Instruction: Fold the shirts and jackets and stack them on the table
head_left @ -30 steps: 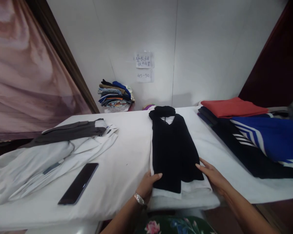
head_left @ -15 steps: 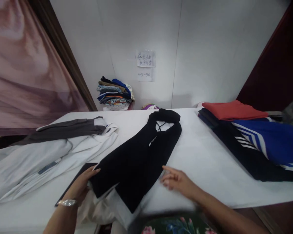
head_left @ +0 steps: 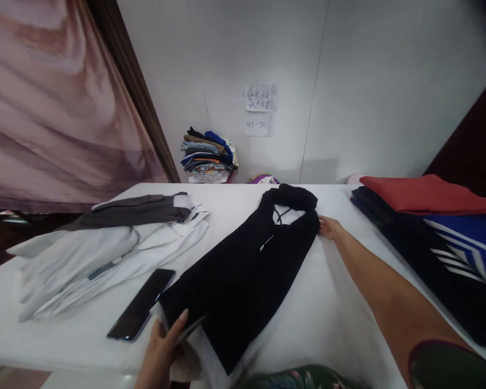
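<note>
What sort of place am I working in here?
Probably a workspace for handling clothes. A black garment lies on a white-covered table, folded clothes are stacked at its right side, and handwritten paper notes are stuck on the wall behind.

1. One left hand [head_left: 164, 341] and one right hand [head_left: 329, 228], making two.
2. One black garment [head_left: 243, 275].
3. One phone [head_left: 142, 305].
4. One desk [head_left: 235, 208].
5. Two paper notes [head_left: 261, 98] [head_left: 259, 125].
6. One stack of clothes [head_left: 206, 154] at the back.
7. One red folded garment [head_left: 433, 194].
8. One dark grey garment [head_left: 137, 212].
9. Pale garments [head_left: 93, 254]: number unclear.
10. One pink curtain [head_left: 65, 108].
</note>
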`<state>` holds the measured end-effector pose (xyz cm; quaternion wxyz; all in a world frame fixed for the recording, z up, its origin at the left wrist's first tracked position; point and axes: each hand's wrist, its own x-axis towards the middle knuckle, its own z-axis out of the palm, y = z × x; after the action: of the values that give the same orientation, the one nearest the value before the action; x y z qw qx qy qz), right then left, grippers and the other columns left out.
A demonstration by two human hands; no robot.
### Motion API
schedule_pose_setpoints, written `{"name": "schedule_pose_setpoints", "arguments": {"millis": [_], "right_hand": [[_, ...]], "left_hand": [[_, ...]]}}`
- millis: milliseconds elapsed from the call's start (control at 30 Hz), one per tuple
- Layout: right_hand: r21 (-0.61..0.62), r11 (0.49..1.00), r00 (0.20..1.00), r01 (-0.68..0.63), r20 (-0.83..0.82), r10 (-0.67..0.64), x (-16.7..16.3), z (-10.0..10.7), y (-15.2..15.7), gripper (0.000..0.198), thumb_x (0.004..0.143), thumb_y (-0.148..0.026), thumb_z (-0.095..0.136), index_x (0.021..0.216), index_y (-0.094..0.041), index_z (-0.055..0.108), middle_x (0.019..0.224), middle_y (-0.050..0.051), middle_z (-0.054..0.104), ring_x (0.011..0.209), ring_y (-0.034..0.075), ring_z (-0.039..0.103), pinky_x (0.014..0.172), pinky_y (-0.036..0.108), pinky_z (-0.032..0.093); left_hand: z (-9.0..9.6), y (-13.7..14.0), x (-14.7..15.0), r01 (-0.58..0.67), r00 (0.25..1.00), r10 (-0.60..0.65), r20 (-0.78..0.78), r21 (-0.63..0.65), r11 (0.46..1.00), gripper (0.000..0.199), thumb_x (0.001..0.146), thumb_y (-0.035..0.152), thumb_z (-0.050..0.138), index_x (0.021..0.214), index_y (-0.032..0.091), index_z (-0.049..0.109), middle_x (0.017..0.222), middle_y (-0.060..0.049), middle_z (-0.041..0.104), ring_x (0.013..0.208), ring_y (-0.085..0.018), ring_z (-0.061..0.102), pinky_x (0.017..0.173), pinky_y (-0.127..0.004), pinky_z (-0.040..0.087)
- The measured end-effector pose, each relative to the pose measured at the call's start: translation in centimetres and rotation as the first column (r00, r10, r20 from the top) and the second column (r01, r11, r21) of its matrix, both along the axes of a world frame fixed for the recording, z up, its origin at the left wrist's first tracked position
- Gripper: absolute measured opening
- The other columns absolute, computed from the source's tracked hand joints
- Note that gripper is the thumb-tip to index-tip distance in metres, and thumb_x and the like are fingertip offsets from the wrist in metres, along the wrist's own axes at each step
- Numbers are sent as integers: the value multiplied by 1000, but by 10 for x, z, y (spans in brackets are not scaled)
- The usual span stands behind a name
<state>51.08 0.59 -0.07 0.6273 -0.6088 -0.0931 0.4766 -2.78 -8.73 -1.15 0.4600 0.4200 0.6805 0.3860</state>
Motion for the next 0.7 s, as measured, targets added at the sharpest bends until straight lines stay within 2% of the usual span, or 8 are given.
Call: {"name": "schedule_pose_setpoints", "arguments": {"millis": [167, 333, 433, 500, 600, 700], "right_hand": [[-10, 1000, 999, -9, -49, 9, 13, -2, 40, 10, 88, -23, 56, 84, -15, 60, 61, 1, 62, 52, 12, 60, 56, 20, 55], [-63, 998, 997, -29, -70, 24, 21, -5, 64, 18, 86, -32, 60, 83, -14, 62, 62, 4, 65, 57, 17, 64, 60, 28, 57], [-104, 994, 997, -39, -66, 32, 22, -8, 72, 15, 82, -28, 65, 82, -13, 63, 61, 6, 65, 56, 20, 64, 58, 33, 57], [-103, 994, 998, -32, -56, 26, 22, -8, 74, 10, 79, -22, 67, 80, -13, 63, 58, 5, 64, 54, 20, 63, 56, 33, 57], [-39, 999, 1000, 27, -15, -27, 25, -4, 66, 7, 76, -16, 68, 81, -15, 64, 55, 1, 63, 52, 16, 61, 55, 28, 56], [90, 990, 993, 109, 38, -112, 32, 2, 35, 12, 74, -10, 66, 83, -18, 63, 60, -3, 64, 54, 11, 60, 57, 21, 54]], "left_hand": [[9, -16, 45, -133, 982, 146, -123, 103, 986, 72, 59, 57, 71, 121, 30, 47, 113, -7, 66, 109, -30, 61, 92, -38, 51], [25, -21, 77, -98, 954, 151, -259, 205, 974, 80, 62, 56, 70, 130, 28, 40, 120, -8, 61, 112, -31, 59, 95, -40, 47], [25, -21, 85, -82, 951, 153, -267, 258, 963, 78, 64, 49, 70, 131, 25, 39, 114, -7, 63, 105, -30, 62, 90, -40, 49], [22, -17, 87, -70, 947, 153, -284, 283, 957, 76, 66, 46, 69, 133, 26, 38, 114, -6, 64, 103, -30, 62, 88, -40, 50], [20, -9, 83, -18, 934, 120, -337, 290, 957, 83, 67, 39, 68, 141, 25, 32, 128, -8, 57, 115, -31, 56, 95, -40, 47], [29, 4, 75, 45, 910, 54, -411, 227, 973, 89, 70, 37, 67, 146, 25, 23, 142, -9, 46, 128, -30, 46, 104, -39, 40]]}}
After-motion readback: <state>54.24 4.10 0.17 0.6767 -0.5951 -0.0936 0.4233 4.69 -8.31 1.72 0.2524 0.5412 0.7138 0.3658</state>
